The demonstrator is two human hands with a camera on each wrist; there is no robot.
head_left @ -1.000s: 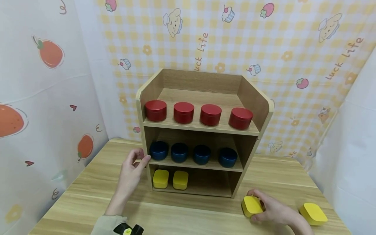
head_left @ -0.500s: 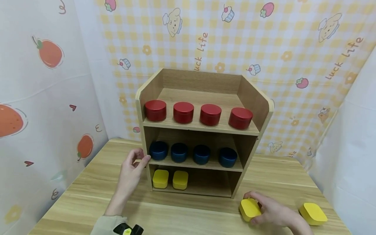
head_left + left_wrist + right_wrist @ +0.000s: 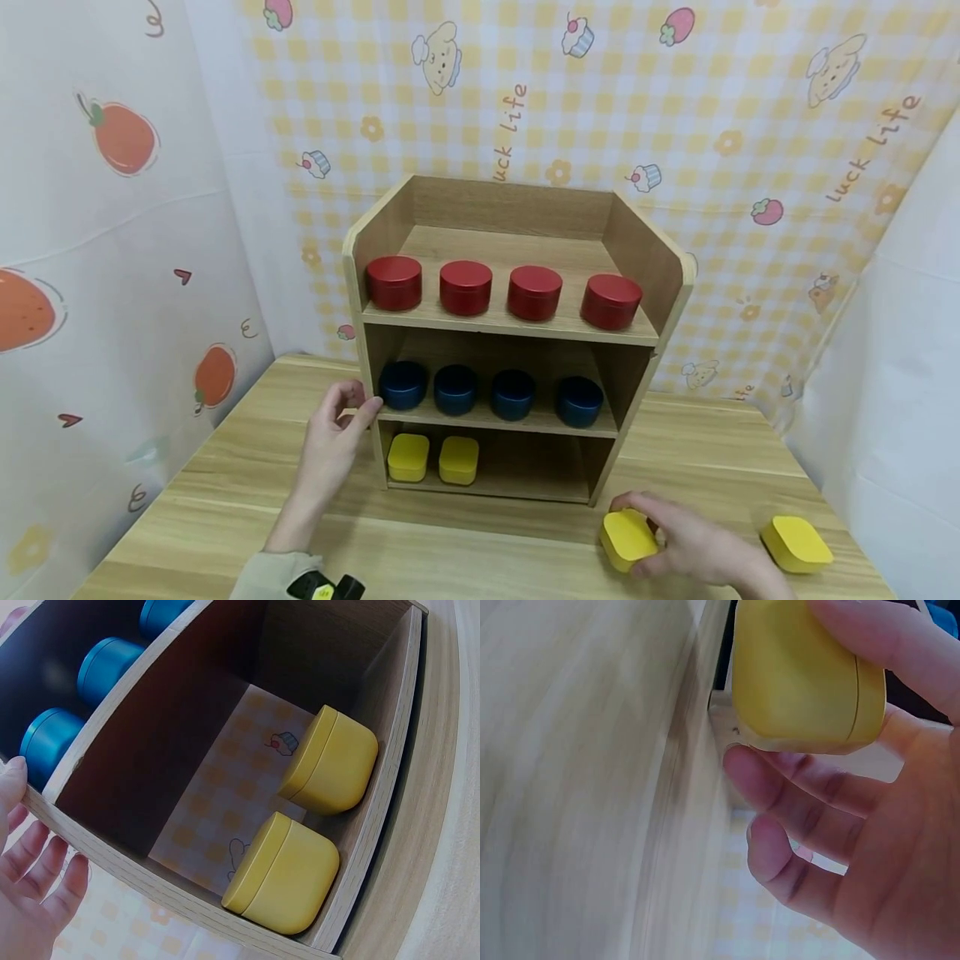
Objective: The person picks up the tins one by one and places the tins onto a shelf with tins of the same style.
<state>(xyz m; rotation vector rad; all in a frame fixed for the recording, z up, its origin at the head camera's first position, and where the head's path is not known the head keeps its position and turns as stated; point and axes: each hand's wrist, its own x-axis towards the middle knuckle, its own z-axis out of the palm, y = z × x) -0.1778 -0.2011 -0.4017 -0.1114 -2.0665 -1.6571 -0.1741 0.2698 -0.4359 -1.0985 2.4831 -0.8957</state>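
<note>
My right hand (image 3: 686, 542) grips a rounded-square yellow tin (image 3: 628, 540) in front of the shelf's lower right corner. In the right wrist view the thumb lies across the yellow tin (image 3: 802, 682), with fingers on its other side. My left hand (image 3: 337, 433) holds the left side panel of a three-tier wooden shelf (image 3: 495, 423). The left wrist view has its thumb (image 3: 11, 784) at the panel's front edge and its fingers along the outside. Two yellow tins (image 3: 408, 458) stand at the left of the bottom tier.
Several round red tins (image 3: 465, 288) line the top tier, and several round blue tins (image 3: 456, 390) the middle one. Another yellow tin (image 3: 797, 544) rests on the wooden table (image 3: 450, 550) at the right. Patterned cloth (image 3: 480, 100) hangs behind and at both sides.
My right hand has shifted a little left with the yellow tin, towards the shelf's front. The left hand keeps its place on the panel.
</note>
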